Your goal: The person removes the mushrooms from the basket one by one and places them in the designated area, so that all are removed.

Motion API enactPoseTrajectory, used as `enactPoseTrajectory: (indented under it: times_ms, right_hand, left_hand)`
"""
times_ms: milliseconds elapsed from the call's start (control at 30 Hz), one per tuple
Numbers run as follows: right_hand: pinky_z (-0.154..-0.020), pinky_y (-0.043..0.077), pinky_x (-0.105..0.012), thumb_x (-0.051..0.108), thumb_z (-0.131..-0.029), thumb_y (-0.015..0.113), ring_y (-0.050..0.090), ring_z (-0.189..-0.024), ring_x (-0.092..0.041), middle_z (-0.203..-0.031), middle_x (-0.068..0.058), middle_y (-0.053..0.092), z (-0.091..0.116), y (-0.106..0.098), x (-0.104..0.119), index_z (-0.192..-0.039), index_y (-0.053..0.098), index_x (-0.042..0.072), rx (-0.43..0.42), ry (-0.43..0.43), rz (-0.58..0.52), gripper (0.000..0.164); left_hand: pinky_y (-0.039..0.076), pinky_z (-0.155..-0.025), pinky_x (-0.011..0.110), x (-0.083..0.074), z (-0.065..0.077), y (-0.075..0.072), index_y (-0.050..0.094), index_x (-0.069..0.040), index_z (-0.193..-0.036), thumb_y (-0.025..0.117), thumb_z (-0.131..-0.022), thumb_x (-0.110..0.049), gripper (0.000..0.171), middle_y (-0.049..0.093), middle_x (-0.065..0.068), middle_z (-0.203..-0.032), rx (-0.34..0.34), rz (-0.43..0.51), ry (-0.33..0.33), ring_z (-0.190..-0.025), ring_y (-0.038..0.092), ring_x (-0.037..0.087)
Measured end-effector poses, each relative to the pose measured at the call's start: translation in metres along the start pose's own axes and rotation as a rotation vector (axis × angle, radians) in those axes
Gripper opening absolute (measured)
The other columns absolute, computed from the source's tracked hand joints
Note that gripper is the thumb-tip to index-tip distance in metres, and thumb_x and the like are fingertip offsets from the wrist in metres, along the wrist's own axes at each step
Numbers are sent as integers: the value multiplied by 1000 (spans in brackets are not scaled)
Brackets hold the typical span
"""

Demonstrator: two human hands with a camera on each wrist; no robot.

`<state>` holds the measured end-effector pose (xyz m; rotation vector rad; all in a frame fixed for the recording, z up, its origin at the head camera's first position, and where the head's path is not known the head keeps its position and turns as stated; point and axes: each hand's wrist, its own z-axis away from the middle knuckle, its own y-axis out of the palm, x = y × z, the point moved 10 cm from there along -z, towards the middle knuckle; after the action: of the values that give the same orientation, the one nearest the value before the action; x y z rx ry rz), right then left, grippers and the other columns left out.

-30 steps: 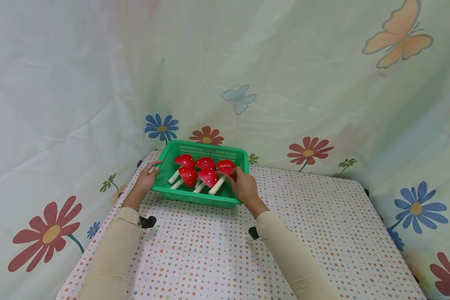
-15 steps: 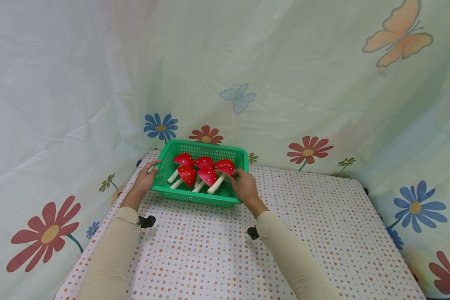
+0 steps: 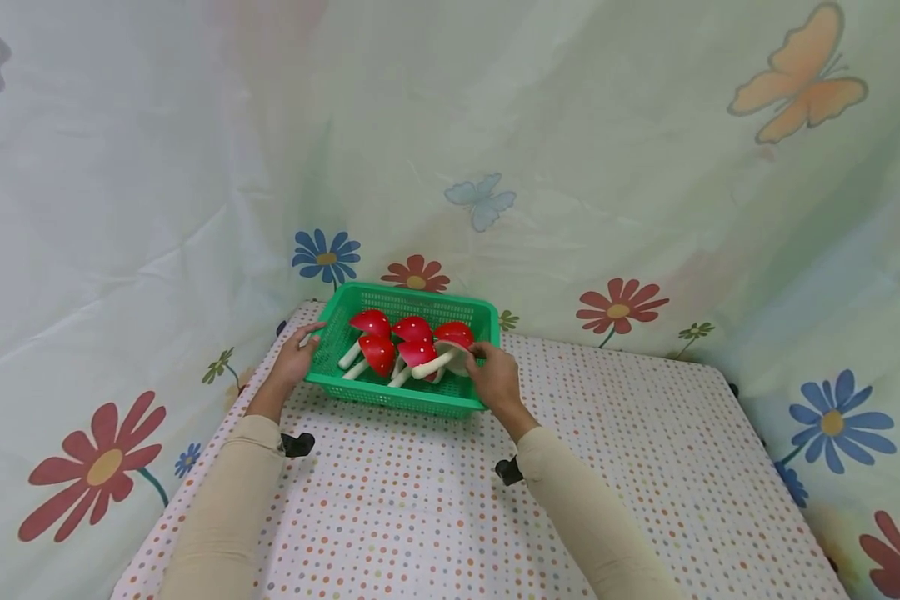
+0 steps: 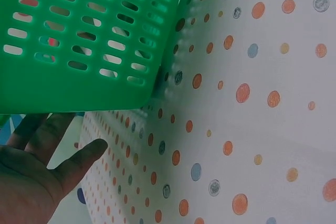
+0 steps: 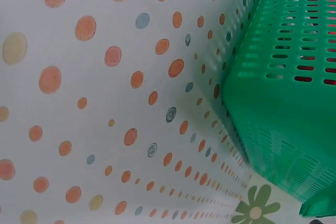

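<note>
Several toy mushrooms (image 3: 377,356) with red, white-spotted caps and pale stems lie in a green plastic basket (image 3: 390,398). My right hand (image 3: 493,373) is over the basket's right end and pinches the cap edge of one mushroom (image 3: 438,362). That mushroom is tilted, its stem pointing left across its neighbours and its pale underside showing. At the left end, my left hand (image 3: 296,357) rests at the rim with its fingers straight. The left wrist view shows this hand (image 4: 39,169) with its thumb apart from the basket wall (image 4: 73,90). The right wrist view misses the right hand.
The basket stands at the far left of a table (image 3: 607,467) with a dotted cover, close to a hanging cloth (image 3: 570,208) printed with flowers and butterflies. The cloth also runs along the table's left and right sides. A dark wrist strap piece (image 3: 297,445) shows beside the left sleeve.
The mushroom in my right hand has turned: its stem has swung upward and left, and the cap's underside has come into view. The left hand and the basket have stayed in place.
</note>
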<state>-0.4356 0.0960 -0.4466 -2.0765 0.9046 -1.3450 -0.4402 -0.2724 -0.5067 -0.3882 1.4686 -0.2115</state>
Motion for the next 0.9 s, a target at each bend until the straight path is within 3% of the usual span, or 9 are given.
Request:
enactPoseTrajectory:
  times_ms: [200,367,667,900]
  right_hand:
    - [-71,57,-37,14,-94,65,67,-90,-28,-100,-11,75,-3,-13,-2,-107,73,4,-69,-67,61,18]
    - [-71,59,-38,13,-94,65,71,-92,-28,-100,-12,76,-5,-25,-10,-108,73,3,-115,-100,25,19]
    - [-77,61,-33,2,-93,64,74,-94,-31,-102,-21,74,-3,-39,-9,-104,71,-4,-236,-222,-187,14]
    - [-78,60,-40,0,-92,64,72,-96,-36,-108,-24,72,-12,-60,-19,-103,70,-8,-351,-214,-311,15]
  left_hand:
    - [21,-120,60,2,-1,4,38,-24,-152,35,-109,-31,44,20,10,-165,1,5,4,-150,19,38]
    - [22,-119,60,2,0,6,37,-25,-152,35,-109,-32,44,17,10,-165,13,5,8,-150,21,39]
    - [24,-119,60,-2,0,1,37,-26,-152,35,-109,-32,44,17,10,-165,-3,10,-4,-149,23,40]
    - [23,-119,59,2,0,0,37,-25,-153,35,-109,-31,44,17,9,-166,-10,12,-14,-149,23,40]
